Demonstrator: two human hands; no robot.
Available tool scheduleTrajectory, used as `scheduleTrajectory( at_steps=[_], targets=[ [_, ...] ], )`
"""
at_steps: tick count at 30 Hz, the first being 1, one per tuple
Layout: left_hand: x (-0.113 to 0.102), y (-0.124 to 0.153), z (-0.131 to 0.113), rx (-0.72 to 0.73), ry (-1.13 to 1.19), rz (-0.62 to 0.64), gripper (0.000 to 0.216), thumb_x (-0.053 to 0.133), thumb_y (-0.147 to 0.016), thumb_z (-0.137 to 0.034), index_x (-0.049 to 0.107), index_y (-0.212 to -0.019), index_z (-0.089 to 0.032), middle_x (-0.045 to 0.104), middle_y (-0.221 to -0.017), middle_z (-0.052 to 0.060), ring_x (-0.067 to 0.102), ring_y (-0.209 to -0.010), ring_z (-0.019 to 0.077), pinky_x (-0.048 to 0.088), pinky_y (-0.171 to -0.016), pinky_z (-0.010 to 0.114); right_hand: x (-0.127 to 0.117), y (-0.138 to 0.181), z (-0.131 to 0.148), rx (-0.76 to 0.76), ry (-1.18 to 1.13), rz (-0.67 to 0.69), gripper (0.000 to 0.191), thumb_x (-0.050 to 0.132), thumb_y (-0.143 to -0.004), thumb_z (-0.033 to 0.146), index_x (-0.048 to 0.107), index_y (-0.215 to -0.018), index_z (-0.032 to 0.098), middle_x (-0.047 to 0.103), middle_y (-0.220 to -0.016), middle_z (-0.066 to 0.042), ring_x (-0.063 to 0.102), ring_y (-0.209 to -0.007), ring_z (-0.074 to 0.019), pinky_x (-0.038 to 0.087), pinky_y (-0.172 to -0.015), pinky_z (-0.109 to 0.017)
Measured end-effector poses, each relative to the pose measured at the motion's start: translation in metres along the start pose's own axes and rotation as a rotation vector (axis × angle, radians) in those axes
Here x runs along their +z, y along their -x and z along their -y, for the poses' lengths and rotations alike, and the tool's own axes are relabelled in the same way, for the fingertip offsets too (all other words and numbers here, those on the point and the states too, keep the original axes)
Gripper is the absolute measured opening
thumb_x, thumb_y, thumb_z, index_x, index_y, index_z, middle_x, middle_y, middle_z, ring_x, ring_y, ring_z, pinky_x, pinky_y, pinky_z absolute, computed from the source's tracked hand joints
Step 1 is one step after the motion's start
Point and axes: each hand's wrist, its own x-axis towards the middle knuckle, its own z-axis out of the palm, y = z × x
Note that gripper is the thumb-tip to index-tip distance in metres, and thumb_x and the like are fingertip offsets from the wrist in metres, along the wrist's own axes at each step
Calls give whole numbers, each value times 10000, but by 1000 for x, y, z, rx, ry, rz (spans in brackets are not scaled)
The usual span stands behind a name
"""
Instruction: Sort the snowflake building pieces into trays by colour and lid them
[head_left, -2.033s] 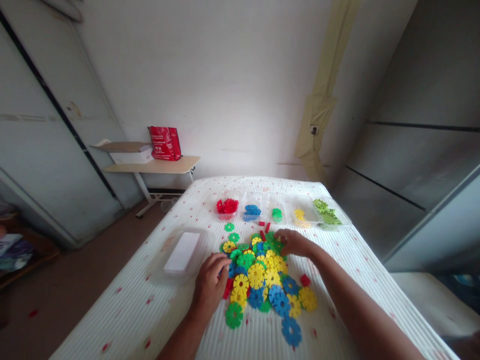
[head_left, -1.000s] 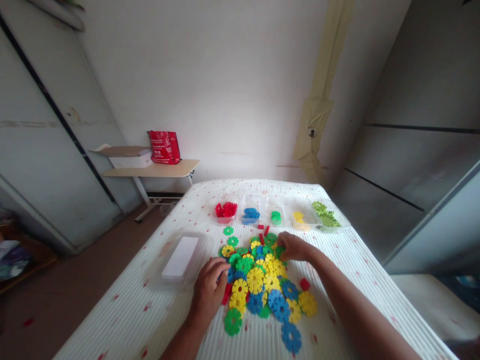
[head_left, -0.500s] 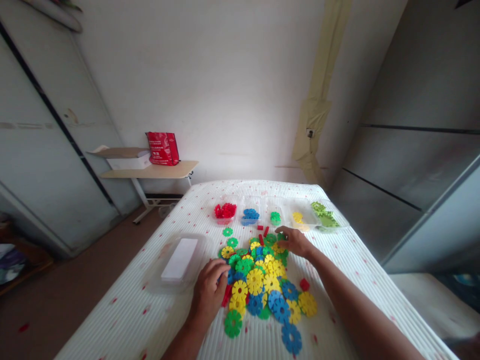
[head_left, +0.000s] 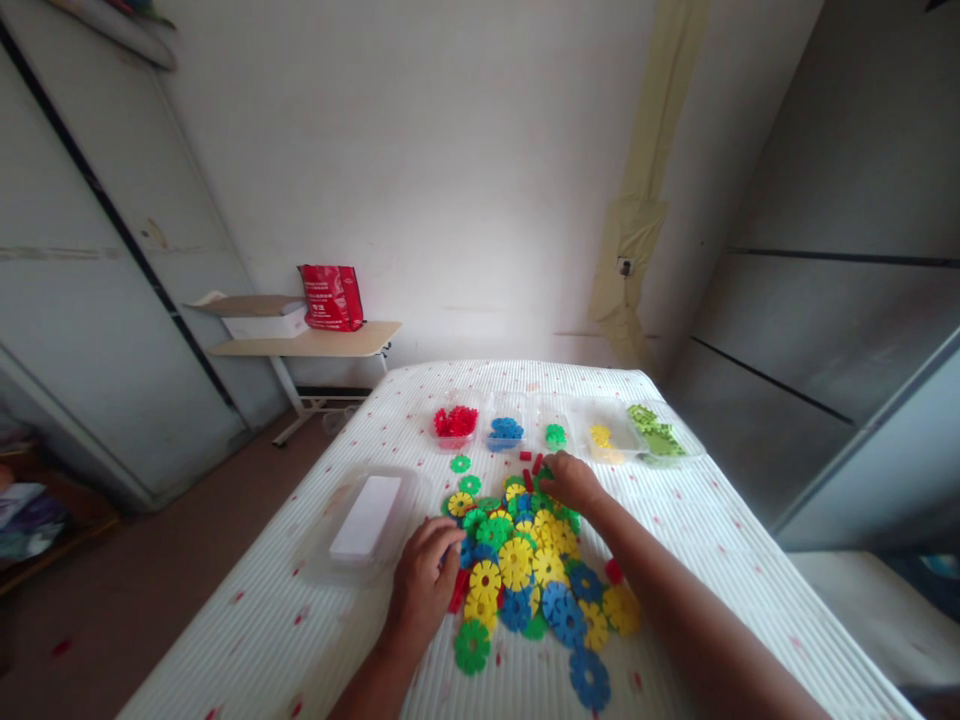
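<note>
A pile of flower-shaped plastic discs in yellow, blue and green lies on the table, with a yellow disc (head_left: pixel 516 563) near its middle. My left hand (head_left: pixel 426 572) rests at the pile's left edge, fingers loosely bent with the thumb apart, beside a red piece (head_left: pixel 459 590). Across the pile, at its far side, my right hand (head_left: pixel 573 484) has its fingertips closed down on a green disc (head_left: pixel 545 472), partly hidden by them. Small red pieces (head_left: pixel 527 480) lie just left of those fingers.
Clear boxes stand in a row behind the pile, holding red pieces (head_left: pixel 455 424), blue discs (head_left: pixel 505 432), green discs (head_left: pixel 555 435), yellow discs (head_left: pixel 601 436) and light green pieces (head_left: pixel 657 432). At left lies a clear plastic container (head_left: pixel 411 490) with a white rectangle (head_left: pixel 366 518).
My right hand has moved slightly left and its fingers have closed down on a green disc. My left hand stays by the pile's left edge. The whole view has shifted slightly.
</note>
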Motion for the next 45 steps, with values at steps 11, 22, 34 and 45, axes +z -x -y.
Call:
scheduleTrajectory(
  at_steps=[11,22,34,45],
  targets=[
    [0,-1,0,0,3,0,208,446,-803,-182,654,-795,-197,647,-904,60,610,-866,177,514,-776,307,-10,11,-18,-164,-160,-39,296,530,-737,257,638,-1001,178,633,-960,-74,581,-841,-162,399,-731,-218],
    [0,0,0,-12,2,11,212,437,-806,-167,647,-801,-198,639,-916,61,601,-882,173,504,-791,297,-9,5,-17,-145,-92,114,419,578,-657,164,613,-1073,195,577,-1036,-79,576,-853,-170,411,-737,-228],
    [1,1,2,-14,19,7,202,447,-811,-177,648,-809,-193,638,-915,57,599,-881,174,502,-790,302,-7,3,-17,-137,-79,67,345,592,-650,174,626,-993,179,581,-955,-61,564,-797,-155,412,-696,-226],
    [2,1,2,-17,17,4,206,440,-808,-178,646,-805,-194,639,-910,60,599,-880,175,504,-789,302,-12,2,-4,-117,-100,49,279,593,-719,280,654,-976,192,634,-937,-60,590,-816,-166,415,-688,-227]
  ],
)
